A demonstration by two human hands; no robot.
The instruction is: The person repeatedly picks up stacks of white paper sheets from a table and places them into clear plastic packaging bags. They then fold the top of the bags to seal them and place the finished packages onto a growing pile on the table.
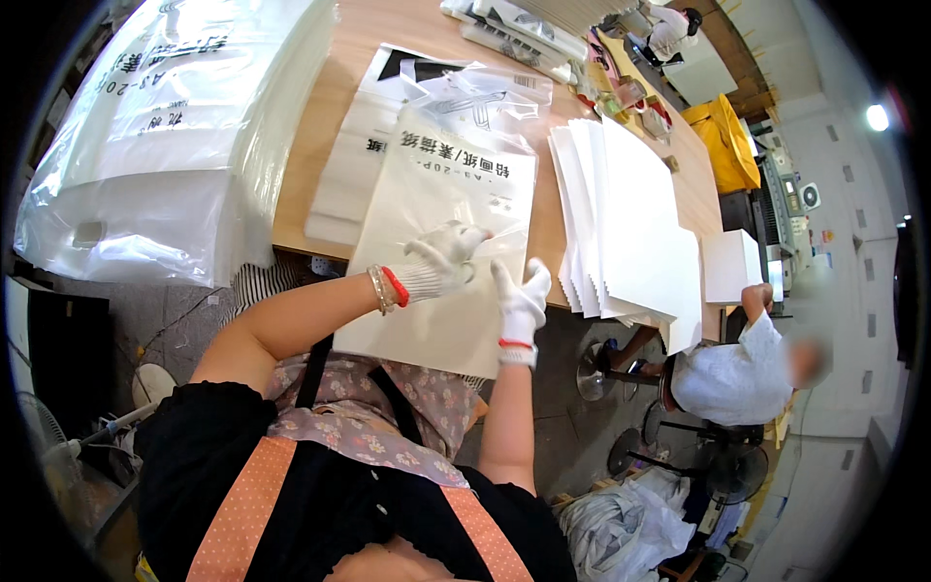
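Note:
A clear plastic bag of drawing paper point(427, 320) with dark print lies in front of me, its near end reaching past the table edge over my lap. My left hand point(444, 258), in a white glove with a red cuff, rests over the middle of the bag, fingers bent but apart. At the bag's right edge is my right hand point(522, 299), gloved the same way, thumb and fingers spread; whether it touches the edge is hard to tell. The bag's clear open-looking far end point(475, 92) is crumpled. Beneath lies another printed pack point(335, 199).
Fanned stacks of white paper point(635, 213) stand to the right. A large plastic-wrapped pile of packs point(165, 194) fills the left. Wrapped rolls point(514, 39) and a yellow bag point(722, 141) lie farther off. A co-worker point(732, 373) sits at the right, near a standing fan point(734, 472).

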